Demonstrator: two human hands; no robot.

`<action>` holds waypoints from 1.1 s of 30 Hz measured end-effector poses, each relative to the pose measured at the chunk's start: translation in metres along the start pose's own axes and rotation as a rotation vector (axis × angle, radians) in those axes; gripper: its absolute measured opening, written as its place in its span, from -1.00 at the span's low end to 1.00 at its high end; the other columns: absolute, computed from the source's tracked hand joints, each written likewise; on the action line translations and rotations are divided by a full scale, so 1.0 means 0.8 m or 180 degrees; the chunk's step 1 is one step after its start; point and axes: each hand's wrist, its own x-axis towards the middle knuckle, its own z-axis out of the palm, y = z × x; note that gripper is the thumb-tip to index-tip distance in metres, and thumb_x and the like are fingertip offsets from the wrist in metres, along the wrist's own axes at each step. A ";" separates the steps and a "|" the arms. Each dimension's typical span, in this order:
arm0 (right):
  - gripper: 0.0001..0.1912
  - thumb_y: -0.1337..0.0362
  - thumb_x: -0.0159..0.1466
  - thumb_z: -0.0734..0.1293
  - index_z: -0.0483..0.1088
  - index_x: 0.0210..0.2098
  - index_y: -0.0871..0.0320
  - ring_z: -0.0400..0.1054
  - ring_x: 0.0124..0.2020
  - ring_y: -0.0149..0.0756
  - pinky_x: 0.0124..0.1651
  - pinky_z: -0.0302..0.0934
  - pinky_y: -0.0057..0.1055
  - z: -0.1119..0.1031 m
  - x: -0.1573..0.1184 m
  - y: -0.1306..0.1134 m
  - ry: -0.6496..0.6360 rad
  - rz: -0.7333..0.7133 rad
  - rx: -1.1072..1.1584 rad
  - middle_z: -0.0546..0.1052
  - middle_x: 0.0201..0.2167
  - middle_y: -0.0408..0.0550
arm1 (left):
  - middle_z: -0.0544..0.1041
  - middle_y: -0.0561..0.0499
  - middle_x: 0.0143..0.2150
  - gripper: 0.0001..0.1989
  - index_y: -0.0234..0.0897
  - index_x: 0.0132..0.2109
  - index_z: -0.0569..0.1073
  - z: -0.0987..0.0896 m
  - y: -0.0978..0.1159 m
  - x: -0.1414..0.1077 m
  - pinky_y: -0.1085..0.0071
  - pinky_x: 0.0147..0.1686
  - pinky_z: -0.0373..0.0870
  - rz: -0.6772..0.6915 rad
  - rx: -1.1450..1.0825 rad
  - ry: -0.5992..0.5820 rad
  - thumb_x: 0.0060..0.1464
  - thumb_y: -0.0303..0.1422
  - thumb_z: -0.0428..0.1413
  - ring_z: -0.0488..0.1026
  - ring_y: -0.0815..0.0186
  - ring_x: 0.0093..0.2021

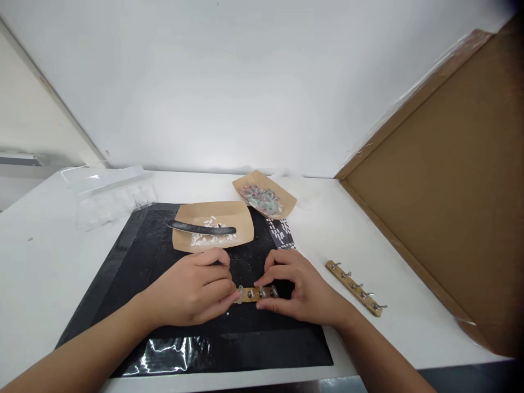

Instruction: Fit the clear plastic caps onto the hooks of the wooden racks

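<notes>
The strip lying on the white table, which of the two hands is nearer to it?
Right. The right hand is just left of the strip, not touching it; the left hand is farther left, over the black mat.

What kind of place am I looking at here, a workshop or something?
Probably a small craft workstation: a black work mat on a white table, paper trays of small parts, and a cardboard panel along one side.
</notes>
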 end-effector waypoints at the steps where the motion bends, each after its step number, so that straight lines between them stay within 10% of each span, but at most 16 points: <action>1: -0.69 -0.02 0.21 0.58 0.63 -0.17 0.01 0.43 -0.19 -0.25 -0.06 0.26 -0.26 0.000 0.000 0.000 -0.0005 -0.0001 0.0006 0.52 -0.23 -0.09 | 0.58 -0.02 -0.36 -0.91 -0.26 -0.24 0.50 0.000 0.000 0.000 0.24 -0.08 0.50 0.0003 0.0004 -0.0011 0.28 -0.50 0.17 0.44 0.21 -0.23; 33: -0.65 0.01 0.21 0.59 0.62 -0.08 -0.01 0.40 -0.24 -0.30 -0.13 0.20 -0.29 0.013 0.008 -0.012 0.0153 -0.0168 0.0056 0.49 -0.25 -0.11 | 0.57 -0.03 -0.33 -0.92 -0.29 -0.23 0.49 0.003 -0.001 -0.005 0.23 -0.05 0.48 0.0006 -0.0038 -0.0091 0.28 -0.50 0.18 0.42 0.21 -0.20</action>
